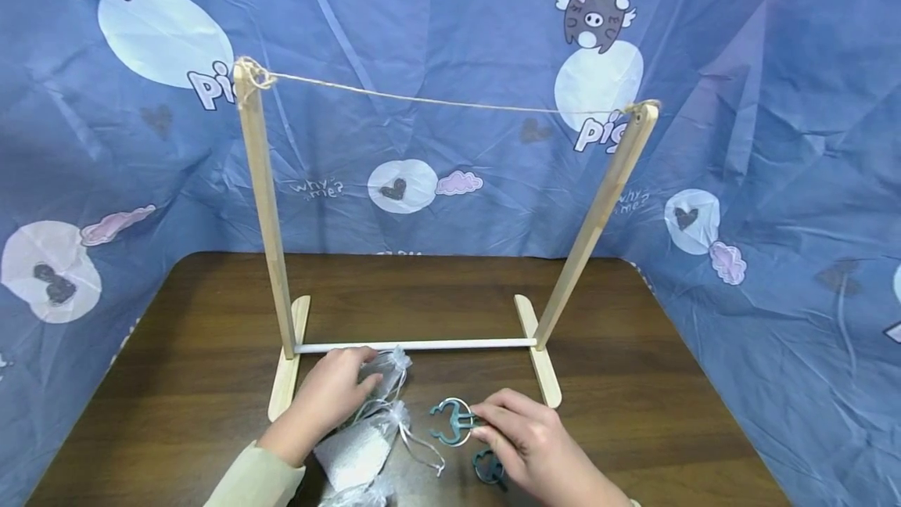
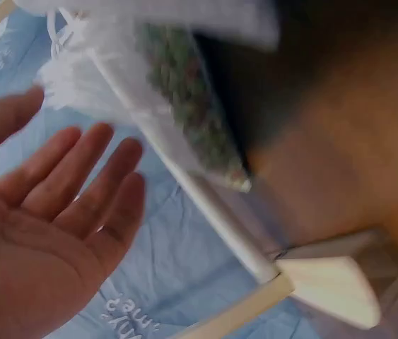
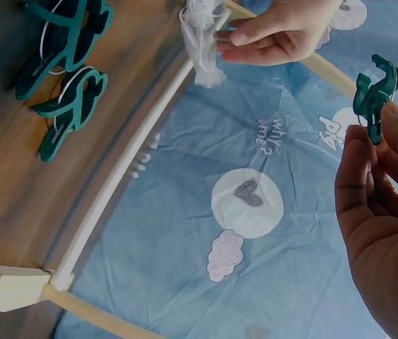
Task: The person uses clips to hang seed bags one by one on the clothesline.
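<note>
My left hand [image 1: 331,390] is beside the farthest sheer white drawstring bag [image 1: 396,364]; its fingers look relaxed, with the palm bare in the left wrist view. Through the bag mesh [image 2: 184,99] there, blurred greenish and reddish bits show. A second drawstring bag [image 1: 355,452] lies nearer, its cords trailing right, and part of a third shows at the bottom edge. My right hand [image 1: 531,440] pinches a teal clip [image 1: 456,421] with a metal ring spring by its handles, held above the table. Beneath lies another teal clip [image 1: 490,469], partly behind the hand.
A wooden stand rises behind the hands, with a left post [image 1: 266,210], a right post [image 1: 590,225] and a white bottom rod [image 1: 450,345]. Twine [image 1: 422,99] is strung between the post tops. More green clips [image 3: 75,106] lie on the dark wooden table [image 1: 422,296].
</note>
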